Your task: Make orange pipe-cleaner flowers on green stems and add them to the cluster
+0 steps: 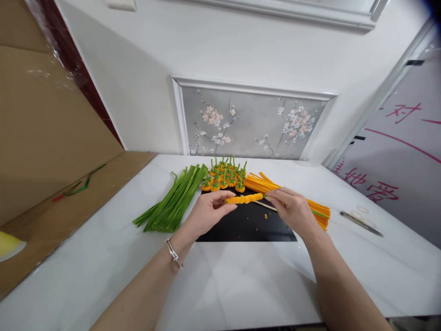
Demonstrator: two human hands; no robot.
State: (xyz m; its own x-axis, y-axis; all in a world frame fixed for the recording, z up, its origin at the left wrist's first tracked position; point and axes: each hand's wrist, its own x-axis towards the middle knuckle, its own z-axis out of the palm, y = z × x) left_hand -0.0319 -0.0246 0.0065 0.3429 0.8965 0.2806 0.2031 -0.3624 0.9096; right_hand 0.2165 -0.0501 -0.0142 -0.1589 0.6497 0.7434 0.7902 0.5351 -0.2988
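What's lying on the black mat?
Orange scraps, a thin pale stick and, toward the far edge, orange chenille flowers. Parts of the mat behind the flowers, left hand and right hand can't be seen.

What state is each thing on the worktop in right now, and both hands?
Orange coil: ridged, held roughly level.
Left hand: pinching one end of the coil.
Right hand: fingers closed at the other end.
Green strips: bunched, lying flat.
Orange strips: lying flat, partly hidden by the right hand.
Orange flowers: grouped, green stalks upward.
Black mat: flat, orange scraps on it.
Pointed tool: lying flat; open or shut unclear.
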